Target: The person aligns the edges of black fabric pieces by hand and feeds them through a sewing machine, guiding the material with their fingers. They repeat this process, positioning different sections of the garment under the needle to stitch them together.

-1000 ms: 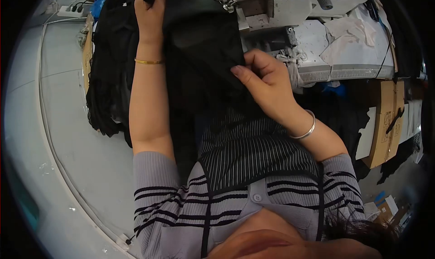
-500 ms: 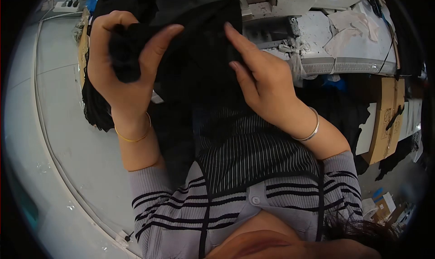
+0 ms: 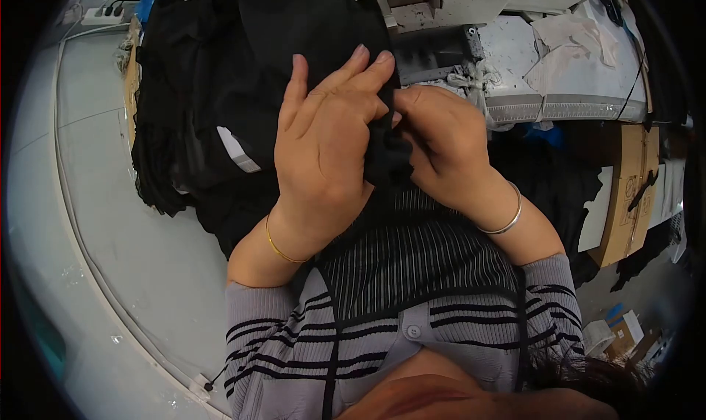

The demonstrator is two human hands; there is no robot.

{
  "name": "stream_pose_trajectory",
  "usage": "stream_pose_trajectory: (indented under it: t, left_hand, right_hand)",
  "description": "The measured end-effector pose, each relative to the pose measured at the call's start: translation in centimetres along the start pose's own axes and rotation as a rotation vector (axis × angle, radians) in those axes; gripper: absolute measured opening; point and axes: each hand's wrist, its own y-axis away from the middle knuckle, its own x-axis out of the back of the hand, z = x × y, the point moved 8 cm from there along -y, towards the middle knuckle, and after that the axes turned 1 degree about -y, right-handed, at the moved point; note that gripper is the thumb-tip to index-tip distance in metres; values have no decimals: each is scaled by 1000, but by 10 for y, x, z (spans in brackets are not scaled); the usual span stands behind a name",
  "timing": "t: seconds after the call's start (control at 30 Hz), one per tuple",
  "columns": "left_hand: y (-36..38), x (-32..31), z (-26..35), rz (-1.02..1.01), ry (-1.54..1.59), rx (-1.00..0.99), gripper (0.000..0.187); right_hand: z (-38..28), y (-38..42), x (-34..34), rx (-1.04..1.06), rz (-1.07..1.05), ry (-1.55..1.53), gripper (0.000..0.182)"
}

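Observation:
A bunched piece of black fabric (image 3: 387, 155) is between my two hands, in front of my chest. My left hand (image 3: 323, 137) pinches its upper edge with thumb and forefinger, while the other fingers stretch forward. My right hand (image 3: 446, 130) grips the same edge from the right, its fingertips close to those of the left and partly hidden by the cloth. Beyond and to the left lies a large heap of black cloth (image 3: 213, 60), on which a white slip (image 3: 237, 149) shows.
A sewing machine (image 3: 474, 5) stands at the back right, its bed edged by a ruler strip (image 3: 570, 109). A light fabric scrap (image 3: 573, 49) lies there. Right of me is a cardboard box (image 3: 625, 192). A cable runs along the floor (image 3: 103, 199) on the left.
My left hand has come down and right, from holding cloth raised at the left to beside my right hand. The right hand has closed on the fabric. The white slip is now uncovered.

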Motion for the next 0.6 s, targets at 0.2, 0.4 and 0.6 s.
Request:
stream_pose_trajectory:
  t: [0.2,0.4,0.6]
  left_hand:
    - [-13,1,-23,54,112,46,12]
    - [-13,24,-39,132,263,151,3]
    - [-15,6,-11,18,38,1,2]
  right_hand:
    - [14,-13,-2,-133,48,-144,44]
    - [6,-18,2,-25,47,55,61]
    - [-1,-18,-2,7,-14,336,52]
